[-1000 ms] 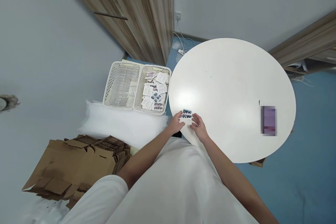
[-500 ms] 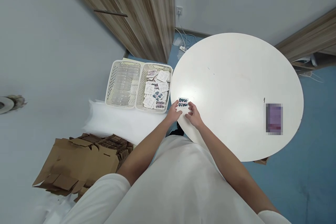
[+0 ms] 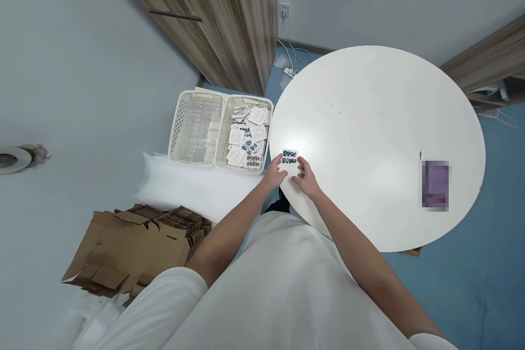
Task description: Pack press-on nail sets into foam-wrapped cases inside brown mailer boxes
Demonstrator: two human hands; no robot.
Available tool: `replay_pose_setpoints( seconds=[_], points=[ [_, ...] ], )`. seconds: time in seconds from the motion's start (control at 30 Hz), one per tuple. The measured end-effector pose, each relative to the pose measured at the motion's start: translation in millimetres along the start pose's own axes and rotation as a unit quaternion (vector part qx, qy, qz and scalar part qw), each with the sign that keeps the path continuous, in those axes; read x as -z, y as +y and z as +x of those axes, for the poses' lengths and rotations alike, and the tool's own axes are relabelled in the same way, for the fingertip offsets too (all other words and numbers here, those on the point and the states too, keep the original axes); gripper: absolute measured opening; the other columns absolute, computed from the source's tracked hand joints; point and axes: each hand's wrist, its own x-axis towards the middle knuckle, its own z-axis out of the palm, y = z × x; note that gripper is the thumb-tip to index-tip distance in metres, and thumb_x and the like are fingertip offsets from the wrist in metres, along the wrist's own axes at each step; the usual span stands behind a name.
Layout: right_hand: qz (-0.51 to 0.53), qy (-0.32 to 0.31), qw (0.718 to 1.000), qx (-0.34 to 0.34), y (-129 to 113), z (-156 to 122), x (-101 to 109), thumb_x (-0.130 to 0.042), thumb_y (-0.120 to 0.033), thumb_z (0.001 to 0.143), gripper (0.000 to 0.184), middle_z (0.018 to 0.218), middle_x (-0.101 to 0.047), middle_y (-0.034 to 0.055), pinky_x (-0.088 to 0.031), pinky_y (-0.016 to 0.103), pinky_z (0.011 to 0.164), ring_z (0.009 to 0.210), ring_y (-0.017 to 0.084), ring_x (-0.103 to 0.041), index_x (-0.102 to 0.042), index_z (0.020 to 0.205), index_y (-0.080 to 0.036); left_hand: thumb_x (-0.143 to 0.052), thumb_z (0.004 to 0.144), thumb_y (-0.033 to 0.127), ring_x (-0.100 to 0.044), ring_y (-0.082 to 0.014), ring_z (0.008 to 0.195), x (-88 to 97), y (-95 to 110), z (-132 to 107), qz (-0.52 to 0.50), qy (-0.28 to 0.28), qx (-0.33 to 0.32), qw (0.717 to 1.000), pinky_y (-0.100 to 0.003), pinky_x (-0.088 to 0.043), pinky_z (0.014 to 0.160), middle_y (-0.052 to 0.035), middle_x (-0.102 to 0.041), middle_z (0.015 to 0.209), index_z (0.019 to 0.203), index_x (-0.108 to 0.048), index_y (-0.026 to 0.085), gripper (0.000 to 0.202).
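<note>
A small white card with rows of dark blue-green false nails (image 3: 289, 157) lies at the near left edge of the round white table (image 3: 377, 120). My left hand (image 3: 275, 173) pinches the card's left side with curled fingers. My right hand (image 3: 305, 177) holds its right side, fingers bent over the edge. Both hands rest over the table's rim in front of my white shirt.
A white basket (image 3: 244, 103) left of the table holds several similar nail cards; its twin (image 3: 178, 120) holds clear plastic cases. White foam sheets (image 3: 184, 188) and flat cardboard boxes (image 3: 135, 243) lie nearer left. A blurred purple object (image 3: 435, 185) sits on the table's right.
The card and both hands have shifted a little from the table's near edge toward the basket side, and the view has drifted slightly. The grip on the card looks the same.
</note>
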Motion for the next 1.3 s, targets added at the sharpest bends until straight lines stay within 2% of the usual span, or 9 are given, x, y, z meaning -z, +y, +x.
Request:
replay_pose_setpoints(
  seconds=[0.27,0.47,0.73,0.87,0.97,1.07,1.13,1.2,1.3],
  points=[
    [0.037,-0.011,0.999,0.003,2.1,-8.2,7.8,-0.058,-0.026,0.064,0.075,0.135,-0.030,0.0029,-0.039,0.037,0.091,0.116,0.019,-0.036,-0.022,0.130,-0.032,-0.049,0.068,0.010,-0.028,-0.0230,0.125,-1.8,1.2,-11.7,-0.016,0.023,-0.014,0.999,-0.038,-0.030,0.099,-0.0084,-0.033,0.134,0.130,-0.030,0.023,0.066],
    [0.041,-0.071,0.997,0.001,8.0,-22.9,28.3,-0.058,-0.027,0.066,0.073,0.138,-0.025,0.0016,-0.033,0.038,0.097,0.124,0.018,-0.029,-0.022,0.130,-0.034,-0.051,0.069,0.013,-0.027,-0.0224,0.126,-11.5,-9.7,-29.9,-0.028,0.060,-0.021,0.998,-0.037,-0.027,0.101,-0.0081,-0.030,0.137,0.130,-0.031,0.022,0.065],
    [0.027,-0.114,0.993,-0.010,17.9,-44.6,46.5,-0.058,-0.030,0.066,0.070,0.139,-0.026,0.0030,-0.028,0.039,0.100,0.127,0.020,-0.026,-0.027,0.129,-0.031,-0.060,0.069,0.026,-0.035,-0.0264,0.121,-23.7,-22.8,-82.5,-0.053,0.090,0.007,0.994,-0.035,-0.036,0.093,-0.0103,-0.037,0.133,0.122,-0.041,0.019,0.057],
    [-0.006,-0.087,0.996,-0.017,20.9,-50.9,49.2,-0.056,-0.030,0.066,0.064,0.135,-0.033,0.0055,-0.031,0.038,0.098,0.123,0.021,-0.033,-0.033,0.126,-0.026,-0.062,0.068,0.032,-0.049,-0.0247,0.107,-22.0,-31.8,-111.2,-0.050,0.107,0.018,0.993,-0.034,-0.041,0.086,-0.0116,-0.045,0.126,0.118,-0.046,0.018,0.054],
    [-0.048,-0.055,0.997,-0.030,19.6,-52.7,49.4,-0.054,-0.032,0.067,0.058,0.130,-0.040,0.0079,-0.036,0.038,0.093,0.116,0.022,-0.040,-0.038,0.122,-0.024,-0.062,0.068,0.032,-0.054,-0.0232,0.099,-11.7,-41.4,-128.6,-0.036,0.123,0.024,0.992,-0.034,-0.043,0.082,-0.0123,-0.051,0.119,0.117,-0.047,0.017,0.053],
    [-0.081,-0.020,0.996,-0.016,14.9,-54.4,42.6,-0.054,-0.032,0.066,0.055,0.126,-0.043,0.0093,-0.041,0.037,0.087,0.109,0.023,-0.046,-0.042,0.119,-0.023,-0.062,0.068,0.031,-0.055,-0.0224,0.095,4.4,-49.2,-144.7,-0.031,0.155,0.026,0.987,-0.033,-0.044,0.078,-0.0120,-0.054,0.112,0.115,-0.048,0.017,0.051],
    [-0.087,-0.005,0.996,0.014,9.4,-55.9,29.8,-0.053,-0.033,0.066,0.053,0.124,-0.044,0.0094,-0.044,0.035,0.082,0.104,0.022,-0.049,-0.042,0.117,-0.022,-0.063,0.067,0.031,-0.056,-0.0217,0.093,16.8,-52.6,-156.1,-0.035,0.183,0.020,0.982,-0.031,-0.045,0.077,-0.0115,-0.056,0.108,0.113,-0.050,0.017,0.050],
    [-0.082,-0.016,0.996,0.042,1.9,-57.4,8.5,-0.051,-0.033,0.067,0.052,0.118,-0.048,0.0093,-0.045,0.033,0.076,0.095,0.020,-0.054,-0.043,0.116,-0.021,-0.063,0.066,0.031,-0.057,-0.0210,0.091,30.4,-55.7,-168.0,-0.040,0.198,0.011,0.979,-0.030,-0.045,0.075,-0.0113,-0.057,0.107,0.112,-0.051,0.017,0.049],
    [-0.076,-0.076,0.992,0.072,-13.0,-58.7,-35.0,-0.050,-0.034,0.068,0.049,0.102,-0.056,0.0077,-0.046,0.033,0.069,0.080,0.017,-0.057,-0.044,0.114,-0.019,-0.063,0.066,0.032,-0.058,-0.0199,0.087,54.2,-62.4,-185.1,-0.039,0.199,-0.008,0.979,-0.030,-0.045,0.074,-0.0113,-0.057,0.105,0.111,-0.051,0.017,0.049]
  ],
)
